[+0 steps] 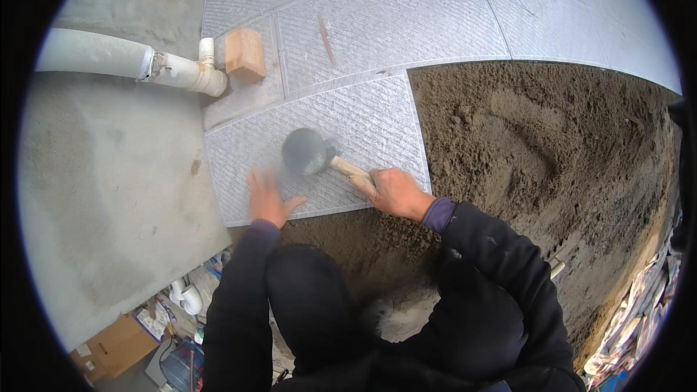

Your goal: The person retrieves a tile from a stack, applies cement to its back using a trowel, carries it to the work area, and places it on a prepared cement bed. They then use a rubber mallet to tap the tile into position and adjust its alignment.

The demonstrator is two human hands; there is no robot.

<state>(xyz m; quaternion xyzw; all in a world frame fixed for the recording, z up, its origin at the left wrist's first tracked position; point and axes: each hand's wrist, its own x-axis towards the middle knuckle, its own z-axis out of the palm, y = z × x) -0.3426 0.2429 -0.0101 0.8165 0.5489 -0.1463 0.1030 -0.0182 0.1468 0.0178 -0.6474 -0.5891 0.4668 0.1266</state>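
Observation:
A rubber mallet with a round black head [305,152] and a pale wooden handle is in my right hand [397,192], whose fingers wrap round the handle. The head is over a grey ribbed floor tile [363,120]; I cannot tell whether it touches. My left hand [268,197], a little blurred, rests with fingers spread at the tile's near left part, beside the mallet head. The tile's right edge borders brown mortar bed [508,138], and its far edge meets other laid tiles [385,22].
An orange brick [245,55] stands by a white drain pipe [178,70] coming out of the grey wall [109,167]. Behind me at lower left lie a cardboard box [120,345], white pipe fittings [187,297] and a blue water jug [180,369]. Crumpled sacks [635,319] lie at lower right.

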